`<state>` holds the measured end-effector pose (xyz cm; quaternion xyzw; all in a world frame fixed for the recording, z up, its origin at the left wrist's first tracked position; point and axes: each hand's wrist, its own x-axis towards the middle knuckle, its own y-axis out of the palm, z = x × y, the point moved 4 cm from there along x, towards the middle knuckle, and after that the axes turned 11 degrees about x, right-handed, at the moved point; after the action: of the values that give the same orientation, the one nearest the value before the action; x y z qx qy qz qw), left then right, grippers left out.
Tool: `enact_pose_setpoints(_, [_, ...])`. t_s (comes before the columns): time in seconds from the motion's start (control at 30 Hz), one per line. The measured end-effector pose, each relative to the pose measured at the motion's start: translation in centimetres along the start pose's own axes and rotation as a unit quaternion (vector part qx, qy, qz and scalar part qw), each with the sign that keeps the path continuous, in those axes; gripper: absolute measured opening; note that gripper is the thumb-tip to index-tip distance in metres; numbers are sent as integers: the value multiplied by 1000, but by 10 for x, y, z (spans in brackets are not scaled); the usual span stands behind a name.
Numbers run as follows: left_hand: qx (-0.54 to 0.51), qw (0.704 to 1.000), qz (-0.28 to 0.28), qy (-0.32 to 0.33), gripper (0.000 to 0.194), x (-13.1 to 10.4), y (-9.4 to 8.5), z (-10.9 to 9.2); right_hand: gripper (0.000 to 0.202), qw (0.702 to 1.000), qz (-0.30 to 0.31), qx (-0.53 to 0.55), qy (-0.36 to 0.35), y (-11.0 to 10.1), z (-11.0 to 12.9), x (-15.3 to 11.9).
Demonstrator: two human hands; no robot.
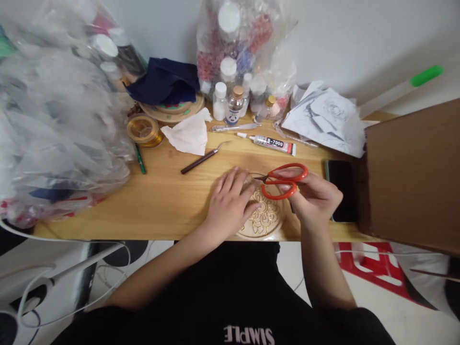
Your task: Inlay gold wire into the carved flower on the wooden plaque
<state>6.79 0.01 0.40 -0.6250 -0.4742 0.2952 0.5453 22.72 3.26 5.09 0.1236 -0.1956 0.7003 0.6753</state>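
A round pale disc (265,211) with a raised gold flower pattern lies near the table's front edge. Across its left part rests my left hand (232,203), palm down with the fingers stretched out. My right hand (316,196) grips a pair of scissors (287,181) by their red handles. The dark blades point left over the disc's upper part, close to my left fingers. Whether the blade tips touch anything, I cannot tell. Something small and dark, partly hidden, lies by the disc's right edge.
Behind the disc are a dark-handled tool (199,161) with a hooked tip, a glue tube (275,143), a pen (235,127) and a spool of gold wire (144,130). Small bottles (235,105) stand at the back. Plastic bags (57,110) fill the left; a phone (340,190) and cardboard box (413,177) are right.
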Motion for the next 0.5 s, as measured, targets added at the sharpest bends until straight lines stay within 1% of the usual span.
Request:
enact_pose_setpoints(0.17, [6, 1000, 3, 2, 44, 0, 0, 0, 20, 1000, -9, 14, -4, 0, -1, 0])
enact_pose_setpoints(0.27, [10, 1000, -5, 3, 44, 0, 0, 0, 22, 1000, -12, 13, 2, 0, -3, 0])
enact_pose_setpoints(0.37, [10, 1000, -14, 4, 44, 0, 1, 0, 20, 1000, -10, 4, 8, 0, -4, -1])
enact_pose_setpoints(0.5, [9, 1000, -11, 6, 44, 0, 1, 1, 18, 1000, -11, -7, 9, 1, -5, 0])
